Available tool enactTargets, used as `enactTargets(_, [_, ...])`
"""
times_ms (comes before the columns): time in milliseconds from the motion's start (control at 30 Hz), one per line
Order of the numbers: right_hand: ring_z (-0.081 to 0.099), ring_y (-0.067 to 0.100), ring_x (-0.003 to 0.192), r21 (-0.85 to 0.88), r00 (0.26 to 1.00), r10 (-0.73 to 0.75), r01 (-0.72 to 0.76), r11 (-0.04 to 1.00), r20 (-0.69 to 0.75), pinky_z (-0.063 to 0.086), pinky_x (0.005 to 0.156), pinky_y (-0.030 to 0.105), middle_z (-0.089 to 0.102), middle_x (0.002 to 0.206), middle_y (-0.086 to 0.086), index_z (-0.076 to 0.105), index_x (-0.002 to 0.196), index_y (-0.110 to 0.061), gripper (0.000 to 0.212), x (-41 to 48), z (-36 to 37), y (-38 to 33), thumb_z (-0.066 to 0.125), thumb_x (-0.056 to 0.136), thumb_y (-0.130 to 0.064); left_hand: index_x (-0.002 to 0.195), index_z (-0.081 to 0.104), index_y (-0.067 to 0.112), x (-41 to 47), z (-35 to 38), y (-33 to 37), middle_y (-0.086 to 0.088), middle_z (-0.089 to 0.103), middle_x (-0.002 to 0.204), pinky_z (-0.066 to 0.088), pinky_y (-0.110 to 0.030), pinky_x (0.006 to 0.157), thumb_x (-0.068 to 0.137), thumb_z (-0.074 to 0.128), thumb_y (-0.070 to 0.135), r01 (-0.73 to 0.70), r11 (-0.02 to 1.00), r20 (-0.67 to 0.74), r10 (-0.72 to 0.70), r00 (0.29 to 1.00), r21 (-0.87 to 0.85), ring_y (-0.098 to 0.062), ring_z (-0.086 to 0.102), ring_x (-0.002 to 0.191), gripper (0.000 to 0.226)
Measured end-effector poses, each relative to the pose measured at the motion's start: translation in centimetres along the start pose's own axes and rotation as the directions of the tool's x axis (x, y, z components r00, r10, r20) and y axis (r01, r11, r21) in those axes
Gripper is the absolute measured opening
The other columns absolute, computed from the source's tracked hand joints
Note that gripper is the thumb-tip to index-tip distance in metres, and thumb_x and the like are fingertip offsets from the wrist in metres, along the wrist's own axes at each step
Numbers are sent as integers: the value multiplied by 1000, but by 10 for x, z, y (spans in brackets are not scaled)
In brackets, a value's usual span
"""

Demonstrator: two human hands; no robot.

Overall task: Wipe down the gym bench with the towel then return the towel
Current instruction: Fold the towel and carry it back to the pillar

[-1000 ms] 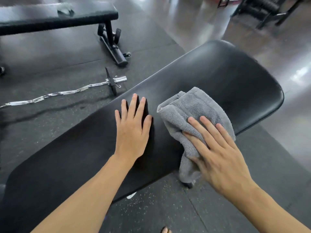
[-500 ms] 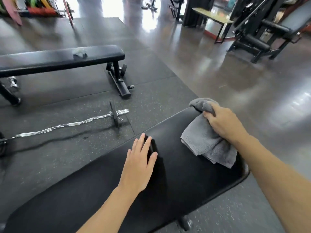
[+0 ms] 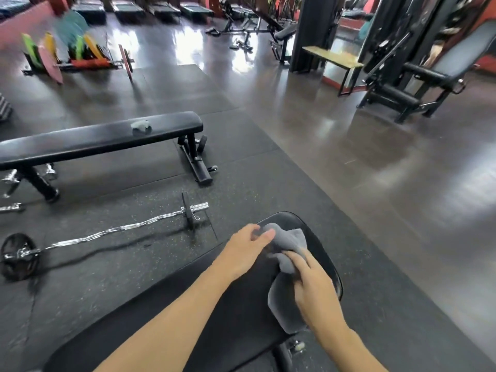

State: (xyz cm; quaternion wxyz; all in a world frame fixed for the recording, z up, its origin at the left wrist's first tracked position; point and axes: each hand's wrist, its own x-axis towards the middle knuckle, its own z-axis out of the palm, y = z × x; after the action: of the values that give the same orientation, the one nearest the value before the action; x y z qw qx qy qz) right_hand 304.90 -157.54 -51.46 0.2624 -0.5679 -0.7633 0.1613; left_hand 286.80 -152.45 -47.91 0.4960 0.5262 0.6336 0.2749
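A black padded gym bench [image 3: 236, 312] runs from the lower left to its rounded far end at the centre. A grey towel [image 3: 287, 304] lies bunched on that far end, part of it hanging over the right edge. My right hand [image 3: 316, 294] presses on the towel's middle with its fingers closed on the cloth. My left hand [image 3: 247, 251] has its fingertips on the towel's upper corner; whether it grips the corner I cannot tell.
A curl bar [image 3: 107, 234] with small plates lies on the rubber mat left of the bench. Beyond it stands a second flat bench [image 3: 80, 140] with a small grey cloth [image 3: 141, 126] on top. Weight plates, machines and a wooden bench stand farther off.
The view has lifted, showing more of the gym. My left hand left the pad and reached to the towel's corner. My right hand pulled back along the towel toward me.
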Motion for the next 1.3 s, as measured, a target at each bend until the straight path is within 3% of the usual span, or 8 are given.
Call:
enactTargets(133, [60, 15, 126, 100, 988, -118, 128, 987, -100, 42, 103, 18, 61, 142, 6, 69, 127, -8, 48, -4, -26, -49, 63, 80, 2, 137, 56, 20, -25, -11, 38, 0, 70, 129, 55, -47, 105, 77, 82, 53, 170, 918, 175, -113, 978, -359, -18, 69, 117, 73])
enactTargets(333, [44, 8, 141, 141, 962, -274, 273, 952, -14, 22, 111, 2, 39, 154, -5, 66, 129, -9, 43, -16, -86, -80, 68, 88, 4, 123, 64, 1, -74, -50, 96, -16, 78, 117, 63, -38, 88, 86, 81, 11, 156, 847, 287, -5, 958, -509, -25, 77, 101, 42])
enactTargets(433, [50, 9, 138, 202, 937, -350, 346, 916, -18, 32, 108, 6, 40, 155, -16, 50, 139, -34, 56, -24, -129, -94, 73, 89, -20, 115, 65, 7, -104, -65, 140, -10, 77, 109, 62, -42, 93, 78, 86, 3, -99, 940, 40, 118, 992, -326, -22, 75, 97, 43])
enactTargets(567, [55, 5, 134, 588, 974, -176, 227, 776, -143, 48, 108, 26, 53, 146, -22, 45, 137, -47, 74, -27, -204, -124, 86, 76, -49, 116, 64, 22, -151, -75, 203, -2, 72, 113, 55, -38, 96, 69, 92, 11, -420, 896, -130, 437, 890, 142, -22, 68, 106, 56])
enactTargets(700, [30, -11, 145, 469, 964, -243, 266, 842, -111, 32, 113, 20, 33, 156, -34, 28, 148, -55, 97, -9, -289, -151, 82, 67, -65, 116, 62, 35, -196, -68, 258, 7, 71, 113, 53, -34, 90, 70, 87, 15, -594, 700, 10, 643, 766, 396, -15, 67, 106, 56])
enactTargets(833, [39, -2, 144, 380, 962, -269, 236, 894, 36, 36, 112, 22, 43, 157, -10, 31, 154, -37, 109, 3, -368, -174, 92, 65, -45, 128, 60, 38, -229, -53, 304, 7, 72, 124, 51, -38, 98, 74, 84, 19, -622, 528, 141, 686, 714, 579, -20, 67, 111, 61])
enactTargets(1067, [70, 11, 95, 246, 985, -138, 109, 963, 107, 55, 95, 48, 76, 106, 13, 55, 139, -28, 81, 12, -445, -134, 92, 68, -41, 116, 62, 27, -232, -3, 368, 2, 64, 105, 58, -38, 84, 57, 98, 17, -650, 608, 53, 710, 702, 456, -24, 67, 91, 70])
enactTargets(1300, [75, 10, 89, 285, 976, -23, -40, 958, 215, 60, 83, 33, 80, 97, -5, 75, 100, -27, 55, 41, -520, -19, 91, 57, -58, 127, 65, 34, -173, 102, 413, -6, 63, 121, 61, -39, 94, 57, 97, 5, -717, 663, -91, 745, 661, 215, -26, 73, 104, 82])
